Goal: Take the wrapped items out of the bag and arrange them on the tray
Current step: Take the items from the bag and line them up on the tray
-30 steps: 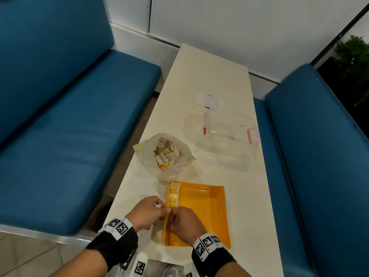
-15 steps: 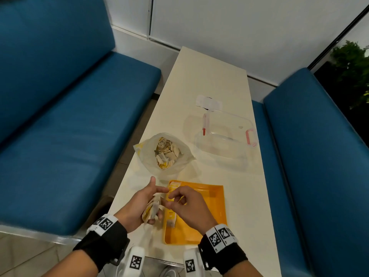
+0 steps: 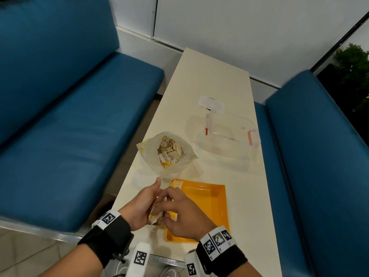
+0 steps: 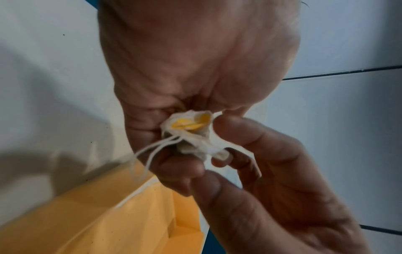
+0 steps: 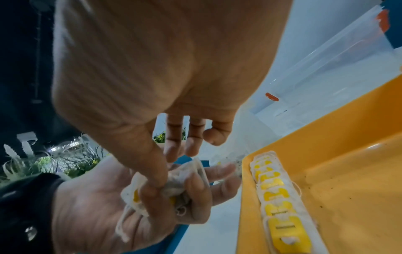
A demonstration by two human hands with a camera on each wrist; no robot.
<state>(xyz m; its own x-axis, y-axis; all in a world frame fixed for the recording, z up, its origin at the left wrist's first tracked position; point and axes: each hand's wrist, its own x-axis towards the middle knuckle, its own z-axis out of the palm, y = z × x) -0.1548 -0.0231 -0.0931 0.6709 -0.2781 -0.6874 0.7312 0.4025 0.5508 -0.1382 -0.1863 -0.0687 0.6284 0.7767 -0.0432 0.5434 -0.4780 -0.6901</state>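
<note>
Small bunch of wrapped items [image 3: 154, 213] is pinched between both hands, left hand [image 3: 139, 206] and right hand [image 3: 182, 214], just left of the tray [image 3: 217, 212], whose row [image 5: 276, 194] runs lengthwise along its left wall.

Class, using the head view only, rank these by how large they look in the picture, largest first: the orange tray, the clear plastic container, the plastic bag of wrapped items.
1. Orange tray, though the hands hide part of it and it lies nearest the camera.
2 and 3. Clear plastic container and plastic bag look much alike; I would not rank them.
</note>
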